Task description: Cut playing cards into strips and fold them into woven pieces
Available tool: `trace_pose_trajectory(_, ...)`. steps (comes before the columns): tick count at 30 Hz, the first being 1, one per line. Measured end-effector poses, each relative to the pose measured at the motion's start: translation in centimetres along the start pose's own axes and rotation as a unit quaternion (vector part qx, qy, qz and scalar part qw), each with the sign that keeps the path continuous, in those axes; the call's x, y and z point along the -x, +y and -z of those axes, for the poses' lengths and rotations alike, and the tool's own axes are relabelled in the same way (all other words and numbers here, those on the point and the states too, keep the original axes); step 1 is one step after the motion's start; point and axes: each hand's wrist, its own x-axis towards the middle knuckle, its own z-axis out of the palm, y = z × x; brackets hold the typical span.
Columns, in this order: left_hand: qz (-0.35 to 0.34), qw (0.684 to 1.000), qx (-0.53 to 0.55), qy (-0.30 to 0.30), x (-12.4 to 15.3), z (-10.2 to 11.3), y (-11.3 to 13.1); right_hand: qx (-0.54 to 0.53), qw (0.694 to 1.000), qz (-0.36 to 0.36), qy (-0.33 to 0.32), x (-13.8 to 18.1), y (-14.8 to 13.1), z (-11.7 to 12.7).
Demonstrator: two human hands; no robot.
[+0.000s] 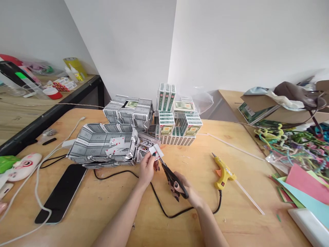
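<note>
My left hand (147, 168) pinches a white playing card (156, 151) over the middle of the table. In my right hand (183, 188) is a pair of black-handled scissors (169, 174), its blades reaching up to the card's lower right edge. Whether the blades are cutting into the card I cannot tell. Just left of the card stands an open box made of folded playing cards (87, 142), with loose cards (119, 145) inside it. More loose cards (146, 141) lie between that box and my left hand.
Behind sits a block of folded cards (128, 111) beside stacked card packs (166, 123). A yellow glue gun (223, 173) lies at right, its black cord looping below my hands. A phone (61, 193) lies at left; pipe cleaners (295, 140) and coloured paper (308, 188) are far right.
</note>
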Motion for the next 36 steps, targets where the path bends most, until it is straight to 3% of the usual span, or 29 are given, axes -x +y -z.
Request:
trace_pose_trajectory(12,-0.001,0.998,-0.014,-0.069,0.0,0.1,-0.2,0.011,1.0,-0.022,-0.003,0.2,0.4,0.1)
trace_pose_trajectory(36,0.024,0.998,-0.008,-0.059,-0.3,0.0,-0.4,-0.071,0.997,-0.021,0.034,-0.4,0.5,-0.9)
